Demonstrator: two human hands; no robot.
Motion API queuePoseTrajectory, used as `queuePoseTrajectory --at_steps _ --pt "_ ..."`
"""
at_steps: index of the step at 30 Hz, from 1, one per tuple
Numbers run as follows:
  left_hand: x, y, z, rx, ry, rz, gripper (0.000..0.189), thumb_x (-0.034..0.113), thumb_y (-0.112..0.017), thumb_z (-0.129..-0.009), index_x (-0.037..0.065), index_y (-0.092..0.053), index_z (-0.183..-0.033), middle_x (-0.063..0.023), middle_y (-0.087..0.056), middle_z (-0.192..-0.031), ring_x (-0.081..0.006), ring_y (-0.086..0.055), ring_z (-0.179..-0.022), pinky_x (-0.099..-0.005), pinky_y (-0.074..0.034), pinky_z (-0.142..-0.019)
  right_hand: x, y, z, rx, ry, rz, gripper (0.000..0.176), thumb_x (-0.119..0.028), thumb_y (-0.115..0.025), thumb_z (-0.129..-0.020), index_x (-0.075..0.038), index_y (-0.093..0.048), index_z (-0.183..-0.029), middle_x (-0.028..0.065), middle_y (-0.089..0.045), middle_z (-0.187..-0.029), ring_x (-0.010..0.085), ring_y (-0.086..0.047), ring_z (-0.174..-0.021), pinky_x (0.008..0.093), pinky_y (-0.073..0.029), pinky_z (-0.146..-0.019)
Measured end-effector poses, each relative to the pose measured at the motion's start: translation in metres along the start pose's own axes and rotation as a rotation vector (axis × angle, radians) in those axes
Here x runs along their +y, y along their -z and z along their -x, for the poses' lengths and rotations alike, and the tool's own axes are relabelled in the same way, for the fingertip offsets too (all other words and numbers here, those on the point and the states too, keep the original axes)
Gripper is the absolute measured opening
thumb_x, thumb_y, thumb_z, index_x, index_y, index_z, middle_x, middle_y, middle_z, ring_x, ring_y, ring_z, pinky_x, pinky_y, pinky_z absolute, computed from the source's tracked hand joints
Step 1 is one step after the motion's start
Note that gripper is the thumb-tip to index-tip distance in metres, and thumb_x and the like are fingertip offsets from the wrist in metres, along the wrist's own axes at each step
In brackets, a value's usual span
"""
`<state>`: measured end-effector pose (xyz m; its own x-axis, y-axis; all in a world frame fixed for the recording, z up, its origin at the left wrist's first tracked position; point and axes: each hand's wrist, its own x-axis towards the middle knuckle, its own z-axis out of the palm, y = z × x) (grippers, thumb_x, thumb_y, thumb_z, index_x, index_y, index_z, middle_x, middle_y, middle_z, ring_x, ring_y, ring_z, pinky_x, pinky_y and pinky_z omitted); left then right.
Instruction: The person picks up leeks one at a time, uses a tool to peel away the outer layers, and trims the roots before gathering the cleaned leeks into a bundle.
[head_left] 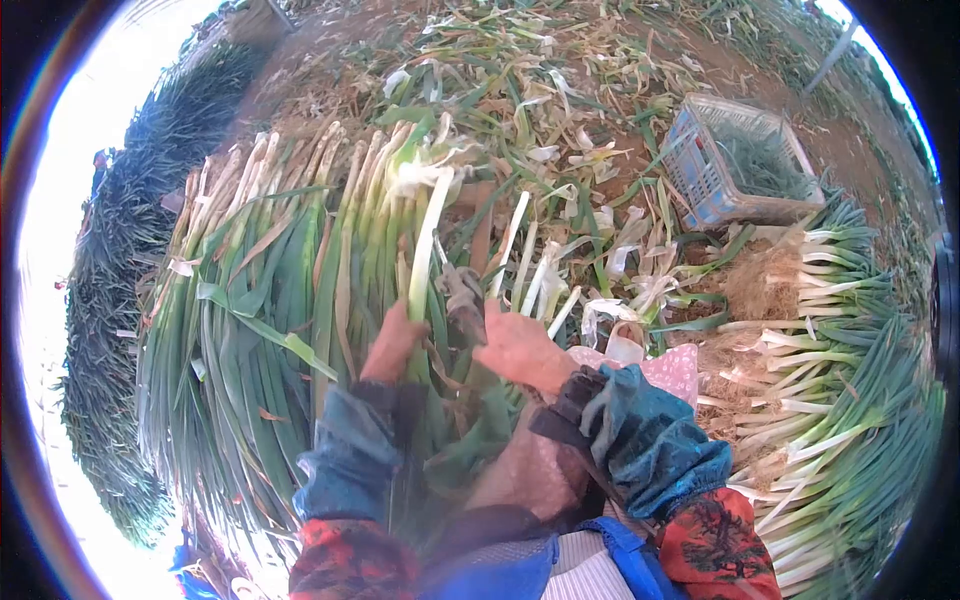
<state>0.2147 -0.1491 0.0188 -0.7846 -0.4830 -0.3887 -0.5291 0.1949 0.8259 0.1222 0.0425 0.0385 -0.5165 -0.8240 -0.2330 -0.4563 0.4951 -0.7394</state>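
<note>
My left hand [395,342] is closed round the green onion [430,230], whose white stalk points up with its pale root end at the top. To the right, my right hand [525,345] has its fingers wrapped round a tool [460,293] with a cloth-wrapped handle and a thin metal tip beside the stalk. Left of my hands lies a thick pile of untrimmed onions [260,270], leaves toward me. Several pale stalks [525,262] stand just beyond my right hand.
A blue and white crate [700,165] holding green stringy material stands at the upper right. Cleaned onions [820,390] are stacked along the right side. Peeled leaves [560,110] litter the ground ahead. More dark leaves [130,280] lie far left.
</note>
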Motion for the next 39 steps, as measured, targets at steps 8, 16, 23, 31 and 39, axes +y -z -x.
queuePoseTrajectory --at_steps 8,16,23,31,39 --pt "-0.013 -0.001 0.061 -0.123 0.158 0.347 0.032 -0.001 -0.055 -0.073 -0.002 -0.053 -0.105 -0.006 -0.055 -0.079 -0.0137 -0.054 -0.062 -0.0265 -0.045 -0.052 0.023 -0.009 -0.043 0.05 -0.057 -0.083 0.047 -0.029 -0.059 -0.074 0.008 -0.042 -0.098 0.0295 -0.06 -0.082 0.0456 -0.058 -0.085 0.048 -0.046 -0.077" --pt "-0.029 -0.016 0.093 -0.189 0.258 0.568 0.042 -0.004 -0.053 -0.073 -0.004 -0.049 -0.115 -0.0108 -0.06 -0.091 -0.0153 -0.057 -0.058 -0.024 -0.045 -0.049 0.021 -0.001 -0.051 0.095 -0.119 -0.059 0.046 -0.027 -0.061 -0.072 0.009 -0.045 -0.096 0.0307 -0.06 -0.082 0.0454 -0.059 -0.084 0.0484 -0.047 -0.075" --pt "-0.03 -0.025 0.096 -0.196 0.266 0.749 0.039 -0.004 -0.054 -0.074 -0.004 -0.049 -0.113 -0.0109 -0.061 -0.093 -0.0127 -0.057 -0.058 -0.0231 -0.046 -0.048 0.019 0.002 -0.033 0.091 -0.151 0.009 0.045 -0.028 -0.061 -0.072 0.008 -0.047 -0.095 0.0298 -0.06 -0.086 0.0446 -0.059 -0.086 0.0479 -0.047 -0.077" --pt "-0.057 -0.028 0.092 -0.268 0.247 0.615 0.034 0.0 -0.055 -0.074 -0.005 -0.053 -0.108 -0.0121 -0.062 -0.099 -0.0104 -0.054 -0.058 -0.0219 -0.044 -0.053 0.01 0.011 -0.031 0.05 -0.183 0.005 0.047 -0.027 -0.061 -0.073 0.008 -0.045 -0.101 0.0285 -0.061 -0.088 0.0426 -0.06 -0.087 0.0459 -0.049 -0.076" --pt "-0.038 -0.052 0.075 -0.244 0.177 0.616 0.044 -0.004 -0.05 -0.072 -0.003 -0.051 -0.116 -0.0064 -0.056 -0.088 -0.0121 -0.054 -0.059 -0.0224 -0.047 -0.055 0.015 0.0 -0.041 0.098 -0.211 0.051 0.045 -0.026 -0.06 -0.073 0.007 -0.043 -0.1 0.0269 -0.061 -0.083 0.042 -0.061 -0.081 0.0473 -0.049 -0.072"
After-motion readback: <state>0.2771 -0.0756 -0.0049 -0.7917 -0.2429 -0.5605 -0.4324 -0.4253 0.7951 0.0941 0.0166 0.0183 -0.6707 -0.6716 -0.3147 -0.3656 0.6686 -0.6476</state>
